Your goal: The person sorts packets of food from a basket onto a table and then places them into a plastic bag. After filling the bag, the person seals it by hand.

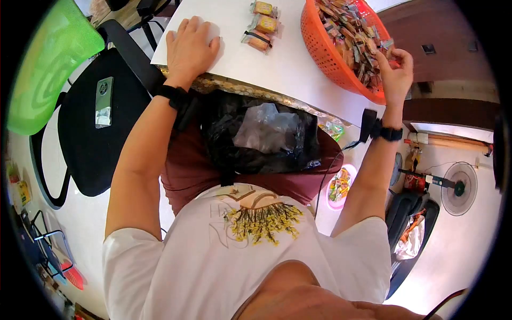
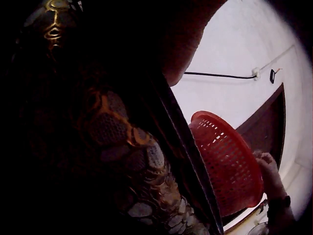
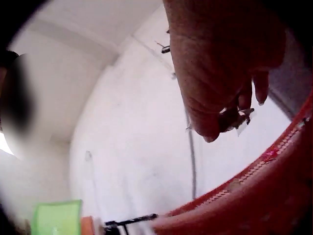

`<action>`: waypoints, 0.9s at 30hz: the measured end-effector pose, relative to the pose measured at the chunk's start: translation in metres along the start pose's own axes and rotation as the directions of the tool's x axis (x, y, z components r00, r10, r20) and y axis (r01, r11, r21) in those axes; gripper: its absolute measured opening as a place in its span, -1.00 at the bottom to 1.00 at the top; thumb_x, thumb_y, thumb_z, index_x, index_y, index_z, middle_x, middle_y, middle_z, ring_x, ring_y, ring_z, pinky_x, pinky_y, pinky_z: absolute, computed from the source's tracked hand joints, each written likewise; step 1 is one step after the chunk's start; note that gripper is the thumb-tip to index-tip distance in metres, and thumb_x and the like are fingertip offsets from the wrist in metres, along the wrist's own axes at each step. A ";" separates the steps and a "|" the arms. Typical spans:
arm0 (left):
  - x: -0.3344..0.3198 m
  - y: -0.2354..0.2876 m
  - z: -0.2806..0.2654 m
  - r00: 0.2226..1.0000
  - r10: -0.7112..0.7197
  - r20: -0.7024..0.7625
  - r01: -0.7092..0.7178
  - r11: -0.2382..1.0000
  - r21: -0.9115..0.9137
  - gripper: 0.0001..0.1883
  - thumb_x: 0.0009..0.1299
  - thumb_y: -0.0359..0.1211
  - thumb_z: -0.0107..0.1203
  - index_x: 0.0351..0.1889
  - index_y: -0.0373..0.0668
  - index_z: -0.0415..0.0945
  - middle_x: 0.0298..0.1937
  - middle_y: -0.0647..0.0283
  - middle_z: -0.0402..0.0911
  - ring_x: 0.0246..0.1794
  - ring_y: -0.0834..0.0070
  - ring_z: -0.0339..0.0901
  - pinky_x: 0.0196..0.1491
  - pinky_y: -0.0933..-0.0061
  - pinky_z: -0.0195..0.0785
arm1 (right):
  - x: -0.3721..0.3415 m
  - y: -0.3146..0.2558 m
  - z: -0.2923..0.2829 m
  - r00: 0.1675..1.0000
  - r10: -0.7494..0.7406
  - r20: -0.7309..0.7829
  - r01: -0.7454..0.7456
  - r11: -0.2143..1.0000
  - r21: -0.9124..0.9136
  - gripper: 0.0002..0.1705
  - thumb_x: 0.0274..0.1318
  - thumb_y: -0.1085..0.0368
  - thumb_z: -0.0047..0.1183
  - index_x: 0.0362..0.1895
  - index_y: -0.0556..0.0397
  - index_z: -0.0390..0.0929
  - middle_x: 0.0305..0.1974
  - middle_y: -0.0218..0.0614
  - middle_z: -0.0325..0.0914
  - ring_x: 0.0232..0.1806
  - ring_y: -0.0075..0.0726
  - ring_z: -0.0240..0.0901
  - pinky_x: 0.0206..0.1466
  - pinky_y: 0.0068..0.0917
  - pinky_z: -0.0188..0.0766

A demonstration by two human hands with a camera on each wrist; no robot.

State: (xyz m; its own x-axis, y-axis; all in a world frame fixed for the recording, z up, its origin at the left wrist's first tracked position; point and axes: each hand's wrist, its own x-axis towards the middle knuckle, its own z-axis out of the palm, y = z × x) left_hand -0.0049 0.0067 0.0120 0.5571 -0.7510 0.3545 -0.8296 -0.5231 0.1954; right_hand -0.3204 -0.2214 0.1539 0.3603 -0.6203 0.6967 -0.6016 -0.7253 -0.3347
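Observation:
My left hand (image 1: 192,49) rests palm down on the white tabletop (image 1: 229,64), fingers loosely spread near the table's front corner. To its right, three small packets in clear wrappers lie in a row: one at the back (image 1: 264,9), one in the middle (image 1: 266,24) and a pinkish one (image 1: 257,40) in front. My right hand (image 1: 397,77) is over the near right rim of an orange-red plastic basket (image 1: 320,48), heaped with small wrapped pieces (image 1: 354,40). Thumb and fingers pinch a small clear-wrapped piece (image 3: 237,120), mostly hidden by the hand in the right wrist view.
A black plastic bag (image 1: 218,141) with a clear bag (image 1: 269,128) lies on my lap under the table edge. A black chair (image 1: 80,144) stands at left, a phone-like object (image 1: 104,101) on its seat. A fan (image 1: 460,189) is at right.

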 end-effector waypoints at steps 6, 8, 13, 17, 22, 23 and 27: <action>-0.001 -0.004 0.016 0.984 0.057 -0.167 -0.055 0.998 0.018 -0.58 0.32 -0.09 0.03 0.07 -0.07 0.51 0.21 0.16 0.42 0.30 0.22 0.26 0.24 -0.08 0.07 | -0.057 -0.117 0.048 0.870 -0.432 0.237 0.330 0.868 0.371 -0.68 -0.19 0.30 0.34 -0.28 -0.04 0.52 -0.30 -0.34 0.53 -0.21 -0.17 0.47 -0.12 -0.30 0.42; 0.001 -0.005 0.016 0.983 0.070 -0.172 -0.067 0.998 0.019 -0.58 0.32 -0.10 0.03 0.06 -0.08 0.51 0.19 0.17 0.43 0.28 0.23 0.28 0.23 -0.08 0.08 | -0.067 -0.125 0.083 0.824 -0.457 0.335 0.339 0.871 0.355 -0.67 -0.17 0.25 0.31 -0.26 -0.03 0.52 -0.26 -0.28 0.52 -0.17 -0.08 0.47 -0.10 -0.25 0.41; 0.001 -0.002 0.005 0.998 0.046 -0.036 -0.044 0.997 0.057 -0.57 0.35 -0.08 0.03 0.11 -0.05 0.48 0.27 0.18 0.41 0.31 0.23 0.28 0.25 -0.11 0.10 | -0.061 -0.122 0.151 0.764 -0.413 0.496 0.345 0.911 0.226 -0.67 -0.10 0.14 0.26 -0.24 -0.03 0.54 -0.20 -0.23 0.51 -0.11 -0.01 0.43 -0.06 -0.17 0.39; 0.003 -0.001 0.006 0.999 0.047 -0.006 -0.046 0.997 0.060 -0.55 0.37 -0.07 0.02 0.16 -0.04 0.45 0.31 0.16 0.37 0.37 0.22 0.23 0.28 -0.12 0.09 | -0.066 -0.117 0.157 0.841 -0.346 0.415 0.327 0.938 0.118 -0.75 -0.09 0.11 0.27 -0.32 -0.10 0.59 -0.24 -0.27 0.51 -0.12 -0.03 0.46 -0.12 -0.14 0.44; 0.003 -0.001 0.008 0.999 0.028 0.021 -0.030 0.995 0.093 -0.54 0.37 -0.08 -0.02 0.19 -0.02 0.43 0.35 0.18 0.34 0.40 0.23 0.19 0.31 -0.12 0.04 | -0.068 -0.121 0.091 0.883 -0.375 0.283 0.323 0.922 0.214 -0.81 -0.06 0.15 0.25 -0.34 -0.10 0.62 -0.29 -0.30 0.53 -0.15 -0.07 0.48 -0.12 -0.18 0.44; 0.002 -0.001 0.008 0.999 0.033 0.017 -0.034 0.996 0.083 -0.54 0.36 -0.09 -0.01 0.18 -0.04 0.44 0.34 0.17 0.34 0.40 0.22 0.19 0.31 -0.12 0.03 | -0.061 -0.113 0.075 0.885 -0.384 0.262 0.342 0.920 0.192 -0.81 -0.05 0.16 0.25 -0.33 -0.08 0.62 -0.29 -0.29 0.55 -0.16 -0.07 0.49 -0.12 -0.19 0.45; 0.002 -0.003 0.013 0.999 0.032 0.021 -0.034 0.995 0.089 -0.52 0.37 -0.07 -0.01 0.20 -0.06 0.43 0.36 0.15 0.31 0.41 0.21 0.16 0.32 -0.12 0.01 | -0.037 -0.057 0.014 0.935 -0.333 0.124 0.319 0.940 0.117 -0.79 -0.01 0.31 0.20 -0.22 0.02 0.61 -0.35 -0.25 0.59 -0.29 -0.15 0.56 -0.20 -0.34 0.49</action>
State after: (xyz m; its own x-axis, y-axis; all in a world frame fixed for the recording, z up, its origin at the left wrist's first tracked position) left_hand -0.0005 0.0012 0.0005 0.5310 -0.7756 0.3413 -0.8411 -0.5313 0.1012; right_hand -0.2897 -0.1614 0.1379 0.6256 -0.3757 0.6838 -0.3672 -0.9151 -0.1668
